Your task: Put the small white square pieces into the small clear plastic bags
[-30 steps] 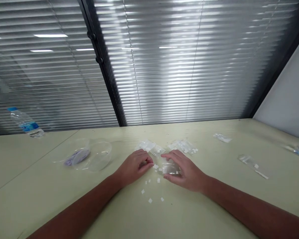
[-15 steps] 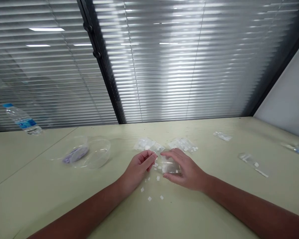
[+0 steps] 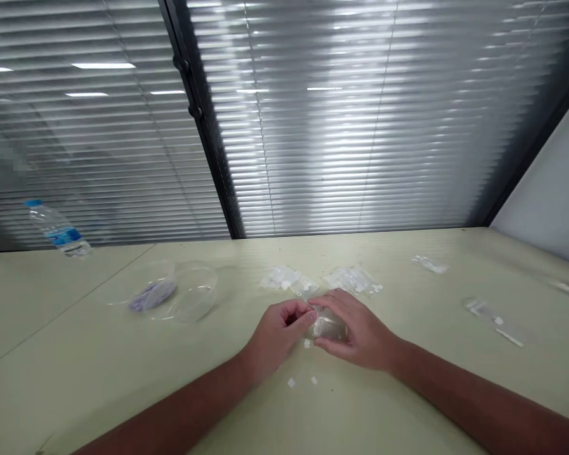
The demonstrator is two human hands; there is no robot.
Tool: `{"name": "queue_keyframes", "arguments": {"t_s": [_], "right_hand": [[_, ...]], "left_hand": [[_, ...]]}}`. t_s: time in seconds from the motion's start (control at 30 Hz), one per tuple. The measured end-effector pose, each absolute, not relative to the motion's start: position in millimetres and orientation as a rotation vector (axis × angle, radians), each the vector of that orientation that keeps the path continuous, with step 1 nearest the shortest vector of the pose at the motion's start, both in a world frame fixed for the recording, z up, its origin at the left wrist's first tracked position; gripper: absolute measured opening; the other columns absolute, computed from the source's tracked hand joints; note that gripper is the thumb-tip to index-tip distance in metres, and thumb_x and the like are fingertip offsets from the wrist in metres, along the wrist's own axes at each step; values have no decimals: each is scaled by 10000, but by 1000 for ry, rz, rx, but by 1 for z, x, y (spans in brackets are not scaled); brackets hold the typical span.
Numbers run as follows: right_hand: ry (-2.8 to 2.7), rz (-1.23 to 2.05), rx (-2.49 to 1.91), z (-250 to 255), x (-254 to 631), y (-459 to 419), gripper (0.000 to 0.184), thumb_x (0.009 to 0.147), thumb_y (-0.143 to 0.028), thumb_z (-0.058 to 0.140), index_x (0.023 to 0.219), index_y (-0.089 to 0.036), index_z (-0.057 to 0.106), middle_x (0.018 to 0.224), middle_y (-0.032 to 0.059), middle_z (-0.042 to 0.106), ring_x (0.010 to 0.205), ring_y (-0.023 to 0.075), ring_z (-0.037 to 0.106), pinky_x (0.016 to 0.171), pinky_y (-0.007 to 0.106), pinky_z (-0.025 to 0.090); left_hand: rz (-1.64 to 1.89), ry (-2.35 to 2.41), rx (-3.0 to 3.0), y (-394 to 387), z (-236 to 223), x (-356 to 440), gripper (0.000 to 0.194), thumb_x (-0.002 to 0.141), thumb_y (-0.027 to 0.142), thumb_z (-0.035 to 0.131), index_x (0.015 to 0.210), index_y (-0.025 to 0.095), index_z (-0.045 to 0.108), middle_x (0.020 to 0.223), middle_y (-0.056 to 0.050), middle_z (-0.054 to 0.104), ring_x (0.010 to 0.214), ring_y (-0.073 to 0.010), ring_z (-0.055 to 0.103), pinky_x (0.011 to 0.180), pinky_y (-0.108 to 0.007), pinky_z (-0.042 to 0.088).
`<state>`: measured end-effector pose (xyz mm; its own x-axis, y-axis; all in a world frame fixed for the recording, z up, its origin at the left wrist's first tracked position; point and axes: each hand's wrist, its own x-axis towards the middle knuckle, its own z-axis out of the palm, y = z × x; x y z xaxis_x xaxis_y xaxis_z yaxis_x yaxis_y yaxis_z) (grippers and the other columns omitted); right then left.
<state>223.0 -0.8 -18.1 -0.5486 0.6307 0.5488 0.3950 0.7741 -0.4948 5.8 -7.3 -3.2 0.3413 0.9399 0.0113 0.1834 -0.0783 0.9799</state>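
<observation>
Between the thumb and fingers of my right hand (image 3: 355,332) is a small clear plastic bag (image 3: 329,325), held low over the table. My left hand (image 3: 287,325) is closed in a pinch at the bag's left edge; what its fingertips hold is too small to make out. A small white square piece (image 3: 306,344) lies just below the bag. Nearer to me lie two more white squares (image 3: 291,383). Beyond my hands are two piles of clear packets with white pieces, a left pile (image 3: 284,278) and a right pile (image 3: 353,278).
To the left stand clear round plastic dishes (image 3: 194,294) with a purple item (image 3: 152,296) by them. A water bottle (image 3: 61,230) is farther back. Clear wrappers (image 3: 483,311) lie on the right. Window blinds (image 3: 313,139) rise behind the table (image 3: 246,423).
My left hand has moved right, up to the bag's edge, and now covers several white squares seen before. The right hand keeps its hold on the bag. The whole view has shifted slightly.
</observation>
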Motion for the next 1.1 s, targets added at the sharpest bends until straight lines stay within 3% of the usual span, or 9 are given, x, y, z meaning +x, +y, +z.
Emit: {"name": "queue_keyframes", "arguments": {"t_s": [0.2,0.4,0.5,0.63,0.87,0.97,1.1], "right_hand": [[-2214,426,-788,-21,224,-1,562,907,-359,756,1419,-303,530,1190,75,673,1077,257,621,899,411,532],[-2186,466,-780,-26,225,1,564,921,-342,740,1434,-324,506,1204,69,668,1078,250,626,902,404,538],[-2176,473,-780,-26,226,0,642,895,-354,771,1464,-322,475,1276,78,644,1153,265,605,978,427,519],[-2140,476,-835,-25,227,-1,691,903,-353,755,1512,-329,428,1335,88,610,1227,281,574,1049,456,488],[-2054,428,-1030,-23,226,3,443,930,-269,678,1356,-316,569,1257,73,630,1189,282,580,1028,481,484],[-2019,391,-1070,-24,226,6,333,928,-262,678,1256,-298,628,1204,64,637,1138,269,593,1014,482,472],[-1982,351,-1072,-25,225,10,281,892,-223,707,1165,-275,669,1132,51,644,1087,249,606,999,465,456]], "left_hand": [[780,955,1679,-10,2,2,439,1042,471,504,755,162,622,743,8,547,740,-134,483,723,-258,379],[774,974,1776,-12,-6,-1,252,935,414,699,1029,195,782,942,-39,650,783,-150,555,694,-260,411],[843,1035,1875,-10,-5,-3,232,947,407,678,963,205,790,909,-44,660,779,-159,575,681,-262,422],[1058,1142,2051,5,5,-19,215,962,390,643,912,216,758,895,-47,677,897,-199,623,810,-292,468],[1241,1679,1922,64,0,-76,347,937,509,581,962,207,749,1051,-52,753,956,-218,648,892,-328,472],[1142,1809,1872,81,-10,-91,456,889,551,580,1091,177,745,1040,-77,756,858,-243,664,810,-359,507],[1081,1867,2102,85,-19,-93,424,828,510,644,1105,202,732,1199,-109,698,1179,-347,598,1055,-471,430]]}}
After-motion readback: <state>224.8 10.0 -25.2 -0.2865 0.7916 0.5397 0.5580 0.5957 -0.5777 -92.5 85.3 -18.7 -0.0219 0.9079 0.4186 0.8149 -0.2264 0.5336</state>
